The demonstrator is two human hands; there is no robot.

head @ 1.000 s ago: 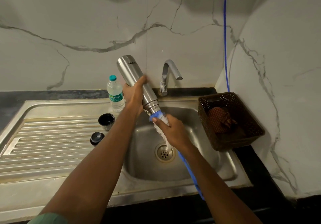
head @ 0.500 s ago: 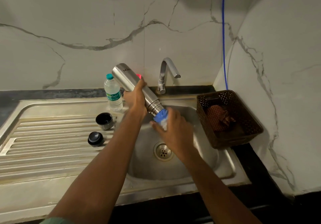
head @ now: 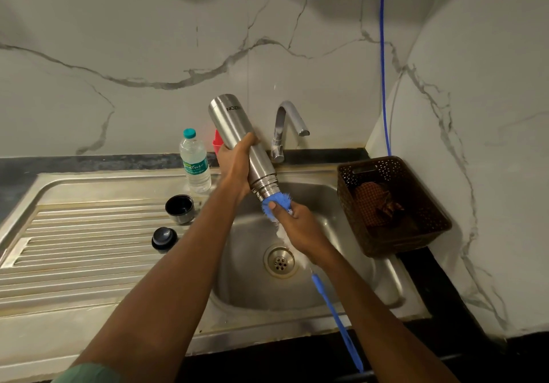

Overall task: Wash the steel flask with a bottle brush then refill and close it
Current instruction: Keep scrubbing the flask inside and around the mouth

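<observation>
The left hand (head: 236,164) holds the flask (head: 230,121) tight around its middle. The flask is tipped with its mouth down over the sink (head: 356,263). The right hand (head: 300,228) is wrapped around the brush (head: 279,201), right at the mouth. A moment ago the brush was pushed deeper in; now it has slid back out. So the scrubbing goes on. Filling and closing come later.

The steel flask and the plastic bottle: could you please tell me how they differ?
The steel flask is opaque metal; the plastic bottle is clear. The flask tilts mouth-down in the left hand over the sink; the bottle stands upright beside it. The flask is open, with the bottle brush in its mouth; the bottle is capped. Both are slim cylinders.
</observation>
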